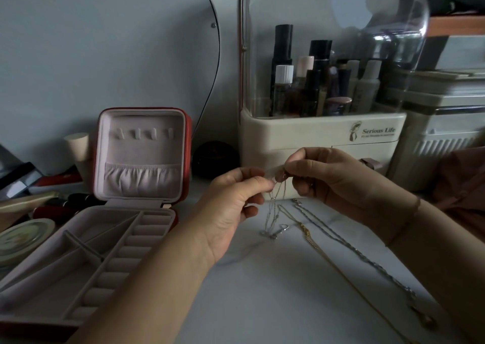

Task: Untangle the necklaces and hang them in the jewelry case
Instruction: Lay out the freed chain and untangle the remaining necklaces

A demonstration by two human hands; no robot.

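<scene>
Your left hand [233, 199] and right hand [328, 175] each pinch a thin silver necklace [273, 212] between thumb and fingertips. They are close together above the middle of the tabletop [275, 291], in front of the cream cosmetics organizer [315, 133] at the far edge. The necklace's loops hang doubled over one another, their low end close to the surface. A gold chain [306, 234] and a twisted silver chain [349, 244] lie side by side on the tabletop below your right wrist, running toward the near right corner. The jewelry case [141, 149] stands open at the left edge, its lid hooks [143, 133] bare, so nothing looks hung yet. The main risk from here is a hard pull: drawing the hands apart while strands cross would likely cinch the knot or strain a fine link. The dangling end could also snag the gold chain just beside it and tangle with it. Your right forearm, passing over the laid-out chains, could drag them out of place.
</scene>
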